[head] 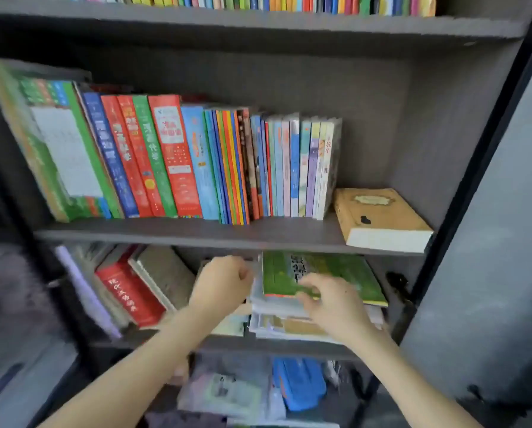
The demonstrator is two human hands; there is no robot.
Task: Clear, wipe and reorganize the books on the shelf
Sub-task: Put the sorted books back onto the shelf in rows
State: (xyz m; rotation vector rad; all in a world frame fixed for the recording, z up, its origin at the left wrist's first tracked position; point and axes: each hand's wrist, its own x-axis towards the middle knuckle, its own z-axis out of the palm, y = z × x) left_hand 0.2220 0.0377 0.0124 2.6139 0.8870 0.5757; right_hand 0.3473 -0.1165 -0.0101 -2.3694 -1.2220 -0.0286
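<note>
Stack of thin soft-cover books [274,313] lies flat on the lower board [227,342] of the dark grey bookshelf, toward its right end, front edges about level with the board's front edge. The top item is a flat green-covered book [329,270].

Right hand [332,301]: fingers bent down over the green cover at its front edge, clamped on it as far as the blur allows; the thumb is hidden.
Left hand [221,282]: fingers curled, knuckles against the stack's left side. Cannot tell whether anything is pinched between them.

Handling, judged: thin covers, glossy, uneven sizes. The pile is likely heavy as a whole, floppy, and prone to fanning out or sliding layer on layer. Best hold is one hand under the bottom item at the front edge and the other pressing the side or top, or lift a few at a time. The green cover alone should be light and bendy.

Left of the stack on the same board, a thick red book [128,295] and a grey-covered book [162,273] lean leftward. On the board above is a row of upright colourful books [181,162]; a thick tan book [378,217] lies flat at that board's right end. Below, a blue object [298,384], blurred.
</note>
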